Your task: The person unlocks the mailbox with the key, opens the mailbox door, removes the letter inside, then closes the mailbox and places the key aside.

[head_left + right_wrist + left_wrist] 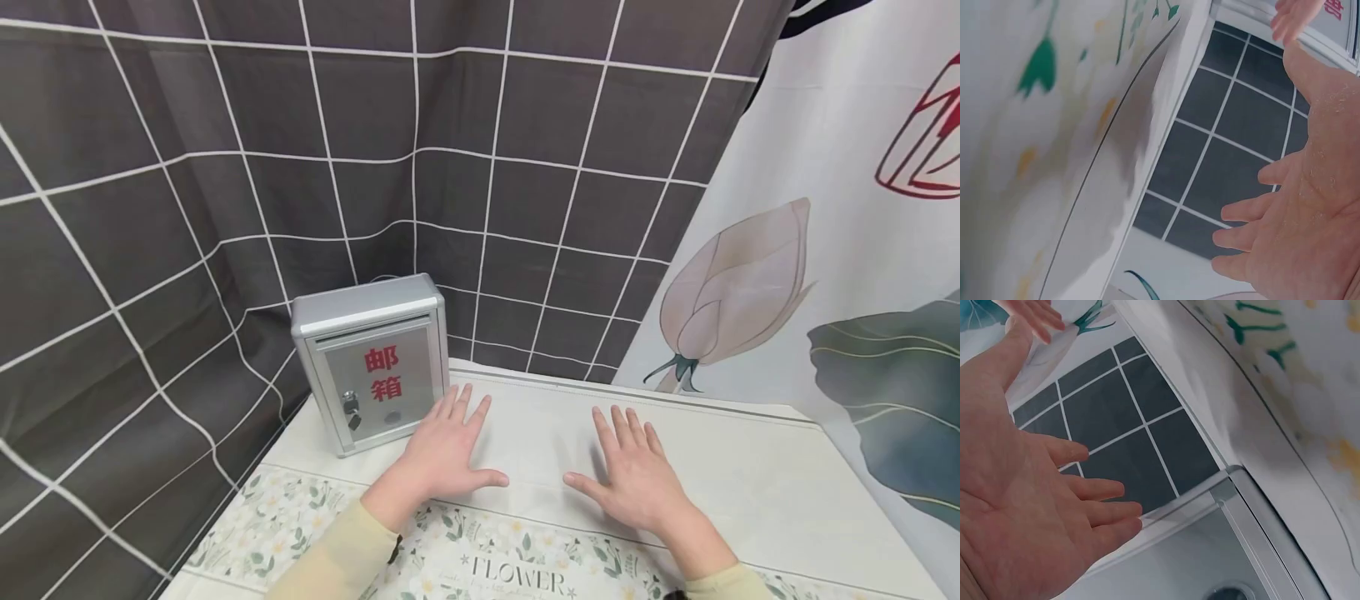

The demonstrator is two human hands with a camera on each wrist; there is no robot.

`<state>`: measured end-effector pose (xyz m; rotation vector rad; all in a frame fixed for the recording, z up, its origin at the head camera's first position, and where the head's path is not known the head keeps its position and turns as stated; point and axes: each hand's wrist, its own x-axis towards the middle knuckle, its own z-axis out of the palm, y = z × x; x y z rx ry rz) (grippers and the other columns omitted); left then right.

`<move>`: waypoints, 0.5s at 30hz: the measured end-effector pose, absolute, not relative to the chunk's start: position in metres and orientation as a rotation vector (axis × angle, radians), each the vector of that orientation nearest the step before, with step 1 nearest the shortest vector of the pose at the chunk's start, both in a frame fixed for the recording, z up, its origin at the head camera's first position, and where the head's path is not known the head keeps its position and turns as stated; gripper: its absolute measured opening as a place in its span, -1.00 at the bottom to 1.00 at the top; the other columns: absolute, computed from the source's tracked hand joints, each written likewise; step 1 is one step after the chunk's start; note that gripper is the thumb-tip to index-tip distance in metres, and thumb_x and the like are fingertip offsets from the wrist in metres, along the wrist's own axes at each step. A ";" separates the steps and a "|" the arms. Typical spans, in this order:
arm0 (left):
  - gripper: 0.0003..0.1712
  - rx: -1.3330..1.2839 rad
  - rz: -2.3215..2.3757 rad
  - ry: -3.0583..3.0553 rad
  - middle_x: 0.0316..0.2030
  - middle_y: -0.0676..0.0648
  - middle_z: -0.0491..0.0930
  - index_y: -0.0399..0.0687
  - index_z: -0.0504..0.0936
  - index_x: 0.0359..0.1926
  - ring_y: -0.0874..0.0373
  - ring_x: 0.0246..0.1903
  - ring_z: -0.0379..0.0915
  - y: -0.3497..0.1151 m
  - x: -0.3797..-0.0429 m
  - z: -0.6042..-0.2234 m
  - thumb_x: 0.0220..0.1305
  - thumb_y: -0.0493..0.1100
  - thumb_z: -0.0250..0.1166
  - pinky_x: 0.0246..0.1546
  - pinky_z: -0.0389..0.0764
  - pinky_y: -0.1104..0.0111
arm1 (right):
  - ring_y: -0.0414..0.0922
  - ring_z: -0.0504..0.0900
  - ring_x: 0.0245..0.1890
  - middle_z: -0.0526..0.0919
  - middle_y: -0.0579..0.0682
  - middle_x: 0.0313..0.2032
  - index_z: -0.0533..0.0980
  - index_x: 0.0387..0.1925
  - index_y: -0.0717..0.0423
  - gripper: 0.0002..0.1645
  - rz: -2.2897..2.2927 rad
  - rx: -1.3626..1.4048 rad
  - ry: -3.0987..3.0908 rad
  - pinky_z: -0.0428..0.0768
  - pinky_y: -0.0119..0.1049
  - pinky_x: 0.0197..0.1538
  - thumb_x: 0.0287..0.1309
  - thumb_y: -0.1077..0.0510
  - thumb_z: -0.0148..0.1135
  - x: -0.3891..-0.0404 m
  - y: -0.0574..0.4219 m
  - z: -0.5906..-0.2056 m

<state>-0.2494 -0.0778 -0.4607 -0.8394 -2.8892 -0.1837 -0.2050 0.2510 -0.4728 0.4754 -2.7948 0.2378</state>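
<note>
Both hands are held out over the table, palms down, fingers straight and spread, with nothing in them. My left hand is beside the lower right corner of a silver metal mailbox, its fingertips overlapping the box's edge in the head view. Red characters mark the front panel, and a small key hangs from the lock at its left side. My right hand is farther right over the white tabletop, away from the box. In the left wrist view, the palm of the left hand shows close to the box's edge.
A floral cloth printed "FLOWER" covers the table's front part. Behind the box hangs a dark curtain with white grid lines. To the right is a white curtain with lotus prints.
</note>
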 end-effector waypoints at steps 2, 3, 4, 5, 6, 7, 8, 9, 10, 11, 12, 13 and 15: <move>0.44 -0.827 -0.196 -2.892 0.72 -0.46 0.00 -0.15 0.13 0.79 -0.41 0.71 -0.09 -0.081 -0.249 -0.461 0.26 0.73 0.27 0.71 0.14 -0.12 | 0.56 0.16 0.62 0.25 0.58 0.58 0.18 0.70 0.35 0.36 0.247 0.484 -2.795 0.17 0.56 0.60 0.36 -0.58 0.33 -0.207 0.248 -0.472; 0.44 -0.822 -0.205 -2.889 0.72 -0.46 0.01 -0.15 0.14 0.78 -0.41 0.71 -0.06 -0.083 -0.249 -0.461 0.26 0.73 0.28 0.71 0.16 -0.12 | 0.55 0.16 0.62 0.25 0.58 0.59 0.18 0.70 0.35 0.36 0.251 0.488 -2.798 0.17 0.55 0.60 0.37 -0.58 0.32 -0.208 0.246 -0.472; 0.44 -0.816 -0.213 -2.890 0.72 -0.46 0.02 -0.16 0.13 0.78 -0.40 0.71 -0.05 -0.085 -0.248 -0.461 0.26 0.73 0.28 0.71 0.17 -0.12 | 0.55 0.16 0.63 0.25 0.57 0.59 0.18 0.70 0.35 0.35 0.255 0.493 -2.799 0.17 0.55 0.61 0.37 -0.57 0.32 -0.209 0.244 -0.471; 0.44 -0.813 -0.221 -2.889 0.72 -0.46 0.03 -0.16 0.13 0.78 -0.39 0.70 -0.03 -0.087 -0.248 -0.460 0.27 0.73 0.28 0.70 0.18 -0.12 | 0.54 0.16 0.63 0.25 0.57 0.59 0.18 0.70 0.35 0.35 0.260 0.497 -2.801 0.16 0.55 0.61 0.38 -0.57 0.31 -0.209 0.242 -0.470; 0.44 -0.808 -0.229 -2.889 0.71 -0.45 0.04 -0.16 0.12 0.79 -0.38 0.70 -0.01 -0.088 -0.247 -0.460 0.27 0.72 0.28 0.70 0.19 -0.13 | 0.54 0.15 0.63 0.25 0.57 0.59 0.17 0.70 0.35 0.35 0.267 0.500 -2.803 0.16 0.54 0.61 0.38 -0.57 0.31 -0.210 0.240 -0.470; 0.43 -0.806 -0.242 -2.885 0.71 -0.45 0.06 -0.17 0.14 0.78 -0.38 0.70 0.01 -0.090 -0.246 -0.459 0.27 0.72 0.29 0.69 0.21 -0.13 | 0.54 0.15 0.63 0.25 0.56 0.59 0.17 0.70 0.35 0.34 0.270 0.503 -2.803 0.16 0.54 0.61 0.39 -0.57 0.30 -0.212 0.239 -0.469; 0.43 -0.803 -0.253 -2.883 0.71 -0.45 0.07 -0.17 0.14 0.78 -0.37 0.69 0.03 -0.092 -0.245 -0.458 0.27 0.71 0.29 0.68 0.23 -0.14 | 0.53 0.15 0.64 0.25 0.56 0.60 0.17 0.70 0.36 0.34 0.276 0.507 -2.802 0.15 0.54 0.62 0.39 -0.56 0.30 -0.213 0.237 -0.468; 0.43 -0.798 -0.266 -2.881 0.70 -0.45 0.09 -0.18 0.15 0.78 -0.36 0.69 0.05 -0.093 -0.244 -0.458 0.27 0.71 0.31 0.67 0.25 -0.15 | 0.53 0.15 0.64 0.25 0.55 0.60 0.17 0.70 0.36 0.34 0.279 0.512 -2.800 0.15 0.53 0.62 0.39 -0.56 0.30 -0.214 0.235 -0.468; 0.43 -0.793 -0.275 -2.882 0.70 -0.45 0.10 -0.18 0.15 0.78 -0.35 0.69 0.06 -0.095 -0.243 -0.457 0.27 0.70 0.32 0.66 0.26 -0.15 | 0.53 0.15 0.64 0.25 0.55 0.59 0.17 0.70 0.36 0.34 0.284 0.516 -2.799 0.15 0.53 0.62 0.40 -0.56 0.30 -0.215 0.233 -0.468; 0.43 -0.788 -0.283 -2.882 0.70 -0.45 0.11 -0.18 0.15 0.77 -0.35 0.68 0.07 -0.097 -0.242 -0.457 0.27 0.70 0.32 0.66 0.27 -0.16 | 0.53 0.15 0.64 0.26 0.55 0.59 0.17 0.70 0.36 0.34 0.289 0.520 -2.799 0.15 0.53 0.62 0.40 -0.56 0.30 -0.216 0.231 -0.467; 0.43 -0.782 -0.289 -2.882 0.70 -0.45 0.11 -0.19 0.16 0.77 -0.34 0.68 0.08 -0.099 -0.242 -0.456 0.26 0.69 0.33 0.65 0.28 -0.17 | 0.53 0.16 0.64 0.26 0.55 0.59 0.17 0.70 0.36 0.34 0.294 0.525 -2.799 0.15 0.52 0.62 0.40 -0.56 0.29 -0.217 0.229 -0.468; 0.43 -0.777 -0.295 -2.882 0.69 -0.45 0.12 -0.19 0.16 0.77 -0.34 0.68 0.09 -0.101 -0.241 -0.456 0.26 0.68 0.35 0.65 0.28 -0.18 | 0.53 0.16 0.63 0.26 0.55 0.59 0.17 0.70 0.37 0.34 0.298 0.530 -2.800 0.15 0.52 0.62 0.40 -0.56 0.29 -0.218 0.227 -0.467; 0.43 -0.767 -0.304 -2.881 0.69 -0.45 0.13 -0.20 0.17 0.77 -0.34 0.68 0.10 -0.104 -0.240 -0.456 0.26 0.67 0.37 0.64 0.29 -0.20 | 0.53 0.15 0.64 0.26 0.55 0.60 0.17 0.71 0.36 0.34 0.309 0.538 -2.809 0.14 0.51 0.63 0.40 -0.57 0.29 -0.221 0.223 -0.467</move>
